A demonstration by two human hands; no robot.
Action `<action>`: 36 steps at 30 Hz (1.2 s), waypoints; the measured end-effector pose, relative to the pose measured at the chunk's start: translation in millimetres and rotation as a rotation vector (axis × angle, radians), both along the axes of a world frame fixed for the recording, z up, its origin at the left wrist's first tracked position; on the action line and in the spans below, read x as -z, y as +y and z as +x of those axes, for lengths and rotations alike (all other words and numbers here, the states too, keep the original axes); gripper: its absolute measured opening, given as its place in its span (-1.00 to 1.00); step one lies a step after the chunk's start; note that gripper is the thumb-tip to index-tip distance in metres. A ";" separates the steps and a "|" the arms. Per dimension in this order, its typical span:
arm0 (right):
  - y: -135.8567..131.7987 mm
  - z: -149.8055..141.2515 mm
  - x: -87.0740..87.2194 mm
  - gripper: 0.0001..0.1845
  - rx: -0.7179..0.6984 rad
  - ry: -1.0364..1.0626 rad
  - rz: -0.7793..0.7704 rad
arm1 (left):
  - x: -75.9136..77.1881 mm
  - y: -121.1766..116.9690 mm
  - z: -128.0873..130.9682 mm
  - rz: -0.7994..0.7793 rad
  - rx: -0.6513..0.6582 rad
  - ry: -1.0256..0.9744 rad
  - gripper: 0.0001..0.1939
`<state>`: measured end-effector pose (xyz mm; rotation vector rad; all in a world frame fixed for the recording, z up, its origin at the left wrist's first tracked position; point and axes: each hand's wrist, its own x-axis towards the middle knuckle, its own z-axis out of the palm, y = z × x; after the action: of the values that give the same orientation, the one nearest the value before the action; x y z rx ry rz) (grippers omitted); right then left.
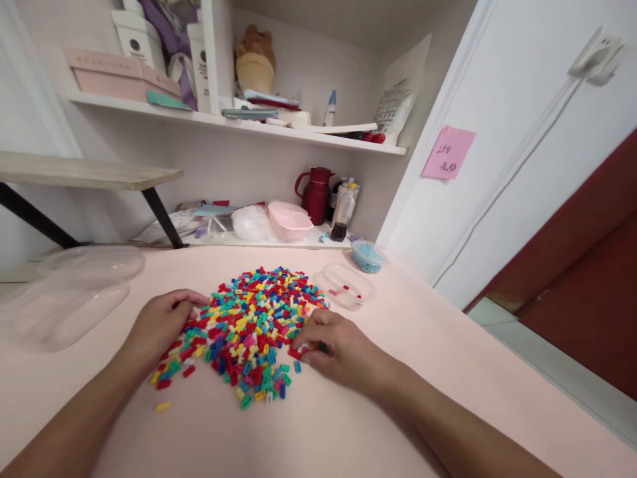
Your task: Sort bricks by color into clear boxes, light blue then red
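A wide heap of small plastic building bricks (263, 312) in red, yellow, green, blue, white and pink is spread over the pink tabletop. My left hand (166, 322) rests against the heap's left edge, its index finger reaching out to the bricks and the thumb bent below; no brick shows in its grasp. At the right edge, my right hand (331, 348) has thumb and fingers curled close around a red brick (294, 354) by the fingertips. Its other fingers are partly hidden. Beyond it, a clear plastic container (365, 285) has a few red bricks in it.
Clear plastic containers (107, 309) stand at the left beside a small wooden shelf (89, 169). A tub of blue pieces (368, 257) sits at the back right. Behind are a pink bowl (289, 222), a dark red jug (317, 196) and a bottle (343, 212).
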<state>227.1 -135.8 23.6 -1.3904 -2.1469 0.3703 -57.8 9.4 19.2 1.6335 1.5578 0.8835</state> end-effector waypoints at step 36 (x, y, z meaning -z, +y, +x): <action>2.2 -5.2 -1.0 -0.90 0.010 0.119 0.126 | 0.0 -1.5 0.4 0.049 -0.002 0.038 -0.71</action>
<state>221.9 -133.6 24.6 -1.2759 -2.0306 0.3006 -57.3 7.9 19.2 1.6929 1.5747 0.9030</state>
